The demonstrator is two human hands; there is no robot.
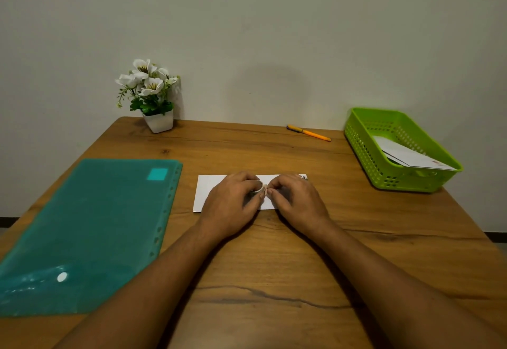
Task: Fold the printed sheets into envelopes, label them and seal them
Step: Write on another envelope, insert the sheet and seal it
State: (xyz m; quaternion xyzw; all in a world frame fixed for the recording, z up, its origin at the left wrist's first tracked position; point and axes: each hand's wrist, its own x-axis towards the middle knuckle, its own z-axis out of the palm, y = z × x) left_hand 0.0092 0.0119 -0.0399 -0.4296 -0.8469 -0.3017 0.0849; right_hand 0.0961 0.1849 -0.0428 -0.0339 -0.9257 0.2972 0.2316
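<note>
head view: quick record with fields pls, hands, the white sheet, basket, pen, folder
left hand: holds small white tape roll
right hand: pinches at the roll's edge, apparently its loose end
white folded paper sheet: flat on brown wooden table, under both hands
green perforated plastic basket: far right, holds white envelopes
orange pen: lying near far edge, untouched
teal translucent plastic folder: left, flat

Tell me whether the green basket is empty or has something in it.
Not empty: white papers lie inside the basket, toward its near end. How many, cannot tell.
</note>
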